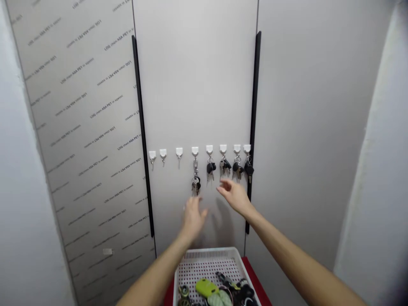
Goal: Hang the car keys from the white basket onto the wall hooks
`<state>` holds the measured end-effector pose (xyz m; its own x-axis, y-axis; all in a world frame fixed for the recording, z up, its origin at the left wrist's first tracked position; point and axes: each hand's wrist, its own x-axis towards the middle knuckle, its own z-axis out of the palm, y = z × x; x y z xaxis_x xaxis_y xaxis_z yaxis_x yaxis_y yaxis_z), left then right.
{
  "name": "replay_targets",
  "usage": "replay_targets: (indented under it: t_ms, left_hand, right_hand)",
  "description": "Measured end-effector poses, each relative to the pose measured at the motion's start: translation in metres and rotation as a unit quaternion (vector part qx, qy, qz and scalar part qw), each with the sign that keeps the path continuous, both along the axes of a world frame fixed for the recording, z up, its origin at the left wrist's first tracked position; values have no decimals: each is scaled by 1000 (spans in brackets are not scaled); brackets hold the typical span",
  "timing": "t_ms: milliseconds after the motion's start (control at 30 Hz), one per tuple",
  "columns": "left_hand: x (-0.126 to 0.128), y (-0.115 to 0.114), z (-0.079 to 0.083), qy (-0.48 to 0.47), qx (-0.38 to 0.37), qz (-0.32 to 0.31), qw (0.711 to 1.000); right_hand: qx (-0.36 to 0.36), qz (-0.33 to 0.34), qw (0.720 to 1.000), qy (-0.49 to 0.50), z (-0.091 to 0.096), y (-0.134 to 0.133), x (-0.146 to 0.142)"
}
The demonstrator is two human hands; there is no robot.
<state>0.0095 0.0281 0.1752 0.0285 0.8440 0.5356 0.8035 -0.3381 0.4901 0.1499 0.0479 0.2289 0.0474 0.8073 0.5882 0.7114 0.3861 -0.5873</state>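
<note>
A bunch of keys [196, 183] with a long metal clasp hangs from a white wall hook [195, 151]. Just below it is my left hand [194, 217], thumb and fingers apart, holding nothing. My right hand [235, 195] is raised a little higher, its fingers curved and apart from the thumb, with nothing visible in it. Above and around it hang more key bunches: one with black heads [211, 167], another with silver and black keys [225, 165], a third with dark keys [237, 168], and one at the far right [249, 170].
Three hooks at the left, such as the leftmost hook [152, 155], carry no keys. Below, a white perforated basket [210, 254] on a red surface [255, 282] contains a yellow-green item [207, 288] and dark keys [247, 292]. Black vertical handles [142, 127] flank the panel.
</note>
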Motion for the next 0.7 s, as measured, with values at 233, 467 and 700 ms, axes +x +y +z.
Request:
replay_targets:
  t_ms: [233,467,700]
  left_hand:
    - [3,54,56,-127,-22,125,984]
    - [-4,53,76,-201,28,56,978]
    - [-20,60,130,-310,103,-27,945]
  right_hand:
    - [43,-94,994,46,30,43,-33]
    - [83,-127,988,27,51,36,-29]
    - [117,-93,989,-2,88,26,-27]
